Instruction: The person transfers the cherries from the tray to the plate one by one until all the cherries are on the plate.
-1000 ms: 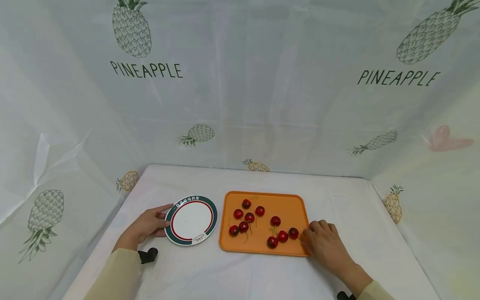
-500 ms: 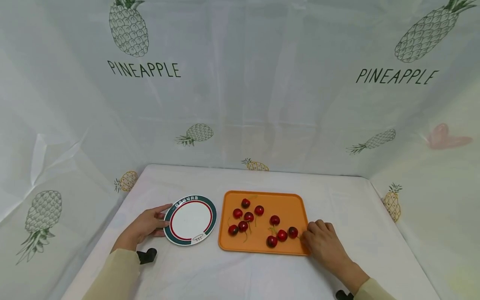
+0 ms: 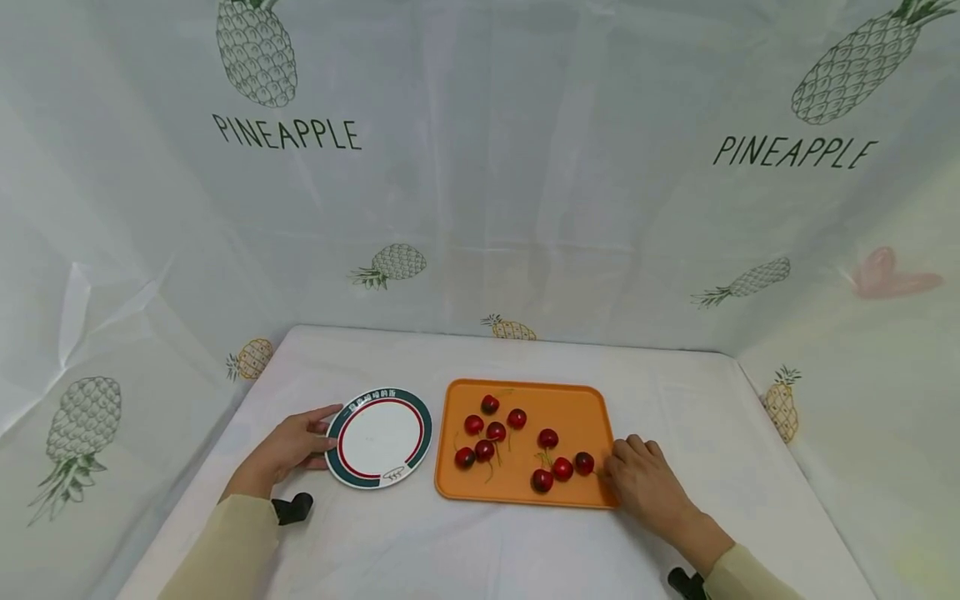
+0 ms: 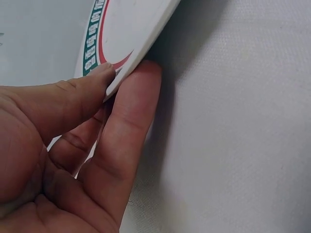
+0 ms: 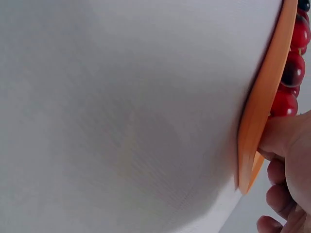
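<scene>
A white plate [image 3: 380, 439] with a green and red border lies on the left of the table. My left hand [image 3: 288, 446] pinches its left rim, the thumb [image 4: 73, 99] on top and fingers [image 4: 131, 111] underneath. In the left wrist view this plate edge [image 4: 146, 39] stands off the cloth. To the plate's right is an orange tray [image 3: 487, 490] with several red cherries [image 3: 484, 451], stems on. My right hand [image 3: 648, 487] grips the tray's right edge. In the right wrist view the thumb [image 5: 282, 136] reaches over the tray rim [image 5: 267, 82], beside the cherries [image 5: 284, 103].
A white cloth [image 3: 480, 550] covers the table. Behind and at both sides hangs a pale sheet [image 3: 555, 208] printed with pineapples. Black wrist mounts [image 3: 294, 508] show by both sleeves.
Both hands stay at the plate and the tray. Only the head view shifts slightly.
</scene>
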Demonstrator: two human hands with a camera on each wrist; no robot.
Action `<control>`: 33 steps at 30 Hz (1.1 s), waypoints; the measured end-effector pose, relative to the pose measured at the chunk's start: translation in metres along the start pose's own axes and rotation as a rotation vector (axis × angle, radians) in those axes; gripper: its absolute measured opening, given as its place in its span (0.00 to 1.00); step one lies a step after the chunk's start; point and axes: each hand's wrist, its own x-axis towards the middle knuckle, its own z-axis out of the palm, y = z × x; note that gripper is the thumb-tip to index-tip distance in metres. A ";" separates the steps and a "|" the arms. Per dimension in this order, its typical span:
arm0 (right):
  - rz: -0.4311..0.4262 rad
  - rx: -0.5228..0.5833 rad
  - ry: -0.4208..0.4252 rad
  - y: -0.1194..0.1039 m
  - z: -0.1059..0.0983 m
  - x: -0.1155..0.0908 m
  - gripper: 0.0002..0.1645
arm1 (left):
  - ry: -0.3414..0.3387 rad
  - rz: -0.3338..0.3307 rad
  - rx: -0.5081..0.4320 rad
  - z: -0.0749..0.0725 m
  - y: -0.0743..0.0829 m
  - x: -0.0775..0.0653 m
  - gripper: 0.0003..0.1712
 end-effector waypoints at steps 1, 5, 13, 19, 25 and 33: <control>-0.004 -0.006 -0.007 0.000 0.000 0.001 0.16 | 0.002 0.000 0.001 0.000 0.000 0.000 0.42; -0.004 -0.028 -0.021 0.001 0.002 0.000 0.16 | -0.002 -0.003 -0.010 0.000 0.000 0.000 0.43; -0.008 -0.032 -0.003 0.003 0.003 -0.003 0.16 | -0.009 0.008 -0.008 -0.001 0.000 0.001 0.42; 0.017 -0.019 -0.003 0.004 0.000 0.001 0.16 | -0.003 0.018 0.012 0.002 0.001 0.001 0.41; -0.004 -0.008 0.044 0.005 -0.004 0.008 0.16 | 0.012 0.010 0.028 0.005 0.004 -0.002 0.40; -0.075 -0.037 0.080 0.004 -0.016 0.041 0.17 | -0.020 0.019 0.004 0.005 0.006 -0.002 0.41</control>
